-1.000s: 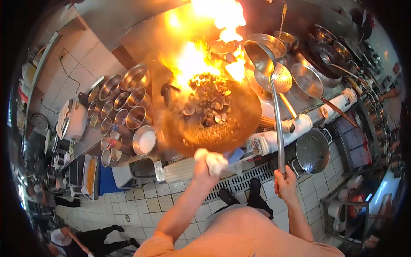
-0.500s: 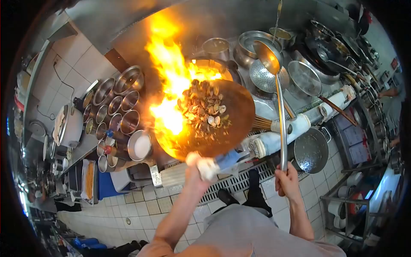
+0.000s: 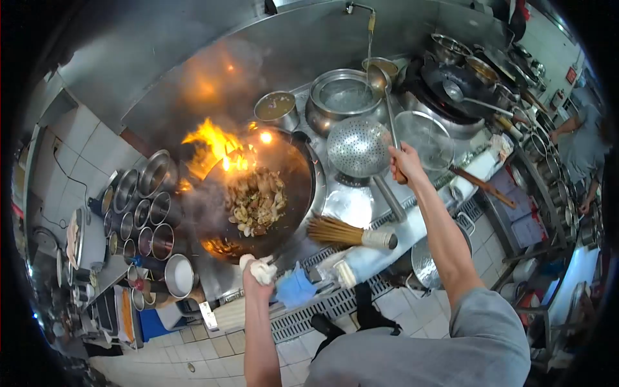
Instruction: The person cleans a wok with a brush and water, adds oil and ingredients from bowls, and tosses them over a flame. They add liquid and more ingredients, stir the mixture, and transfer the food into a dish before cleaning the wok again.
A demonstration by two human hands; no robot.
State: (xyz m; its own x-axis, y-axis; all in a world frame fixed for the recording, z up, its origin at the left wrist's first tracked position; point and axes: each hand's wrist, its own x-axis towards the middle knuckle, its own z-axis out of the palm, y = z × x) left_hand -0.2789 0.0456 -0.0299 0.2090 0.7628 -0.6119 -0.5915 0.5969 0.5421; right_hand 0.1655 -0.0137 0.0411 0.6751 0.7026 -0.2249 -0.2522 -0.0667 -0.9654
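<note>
Left fingers [image 3: 246,259] are clutching cloth [image 3: 263,271] beside wok [image 3: 291,193], right fingers [image 3: 401,155] are gripping ladle [image 3: 391,111]; flames [image 3: 218,143] are risking cloth ignition if spreading

Dark round wok [image 3: 298,184], just beyond left hand [image 3: 251,276], flames [image 3: 222,145] at far-left side. Browned, glossy clams [image 3: 258,208] heaped inside. White cloth [image 3: 262,269] bunched in left hand, by near rim. Long metal ladle [image 3: 391,111] in right hand [image 3: 406,164], tilted, bowl end beyond hand.

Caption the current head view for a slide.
Left hand gripping a white cloth at the flaming wok; right hand holding a ladle.
</note>
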